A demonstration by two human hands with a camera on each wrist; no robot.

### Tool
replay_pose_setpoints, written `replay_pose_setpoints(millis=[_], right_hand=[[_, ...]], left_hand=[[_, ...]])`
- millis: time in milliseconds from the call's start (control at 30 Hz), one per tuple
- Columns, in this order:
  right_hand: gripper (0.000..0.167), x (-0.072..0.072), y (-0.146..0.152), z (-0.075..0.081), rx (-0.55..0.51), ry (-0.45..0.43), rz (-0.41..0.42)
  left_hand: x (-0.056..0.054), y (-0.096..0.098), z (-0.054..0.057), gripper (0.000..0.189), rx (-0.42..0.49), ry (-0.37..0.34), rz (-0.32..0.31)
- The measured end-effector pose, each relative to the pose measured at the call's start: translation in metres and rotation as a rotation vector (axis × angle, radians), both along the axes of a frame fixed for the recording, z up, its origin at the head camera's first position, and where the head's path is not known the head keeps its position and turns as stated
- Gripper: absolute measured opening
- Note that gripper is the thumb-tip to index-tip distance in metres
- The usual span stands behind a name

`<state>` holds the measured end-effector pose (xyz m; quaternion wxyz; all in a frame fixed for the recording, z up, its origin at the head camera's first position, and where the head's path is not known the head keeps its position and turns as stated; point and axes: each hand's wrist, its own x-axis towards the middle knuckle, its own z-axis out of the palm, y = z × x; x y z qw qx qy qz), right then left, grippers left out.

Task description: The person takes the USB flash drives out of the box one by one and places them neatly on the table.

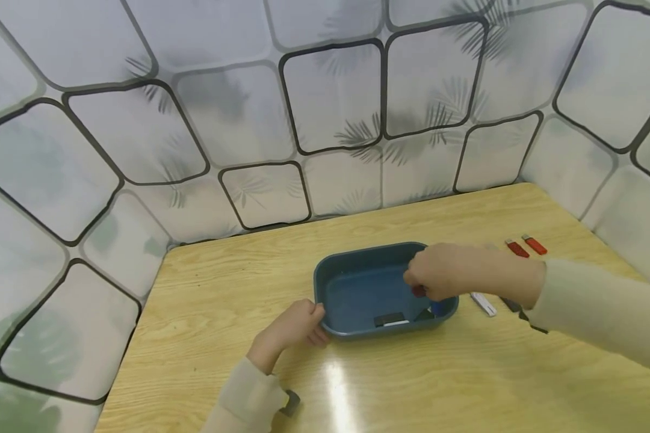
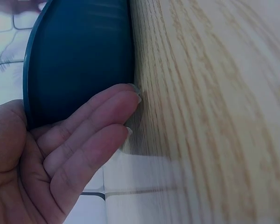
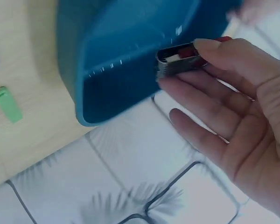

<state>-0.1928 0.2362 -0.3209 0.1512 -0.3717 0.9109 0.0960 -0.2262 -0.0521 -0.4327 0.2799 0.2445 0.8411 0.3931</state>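
Note:
A blue oblong tray (image 1: 352, 297) sits on the table. My left hand (image 1: 295, 325) holds its left end, the thumb at the rim and fingers along the outer wall (image 2: 79, 56). Above the tray's right part, my right hand (image 1: 444, 270) pinches a red USB flash drive (image 1: 419, 291) between thumb and fingers. The drive's metal end (image 3: 179, 67) points away from the palm in the right wrist view. Inside the tray, near its front wall, lie a black flash drive (image 1: 389, 319), a white piece (image 1: 396, 323) and a blue item (image 1: 437, 308), partly hidden by the hand.
Right of the tray lie two red flash drives (image 1: 534, 244), a white one (image 1: 484, 304) and dark ones (image 1: 510, 305) partly under the right arm. A green flash drive (image 3: 8, 104) shows in the right wrist view. A patterned wall (image 1: 341, 180) borders the table.

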Motion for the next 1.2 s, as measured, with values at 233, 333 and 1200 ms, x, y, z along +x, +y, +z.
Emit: replay_pose_setpoints(millis=[233, 333, 1200], right_hand=[[0.019, 0.057, 0.021, -0.017, 0.269, 0.473, 0.43], [0.017, 0.068, 0.036, -0.027, 0.218, 0.604, 0.6], [0.059, 0.091, 0.153, -0.121, -0.093, 0.601, 0.776]], left_hand=[[0.0, 0.002, -0.001, 0.05, 0.003, -0.009, -0.002], [0.0, 0.003, -0.001, 0.05, 0.005, -0.009, 0.003], [0.001, 0.001, -0.001, 0.047, 0.005, 0.003, 0.025]])
